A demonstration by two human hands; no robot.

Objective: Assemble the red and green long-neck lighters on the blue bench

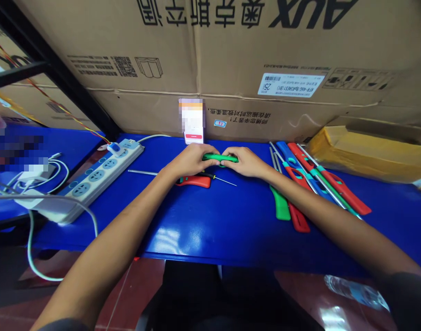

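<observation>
Both my left hand [201, 158] and my right hand [241, 161] grip a green plastic handle [227, 158], one at each end, above the blue table. Just below them a red lighter [196, 181] with a long metal tube lies flat, its middle partly hidden by my left hand and wrist. A thin screwdriver [225, 180] with a black and yellow handle rests beside it. Right of my hands lie several long-necked lighters, among them a green one [282, 206] and a red one [351, 195]; my right forearm covers part of them.
A white power strip [103, 172] with cables occupies the left of the blue table [196, 225]. Behind stand a large cardboard box [227, 55] and a phone [193, 122]. An open yellowish carton [362, 151] sits at the right. A plastic bottle [357, 292] lies on the floor.
</observation>
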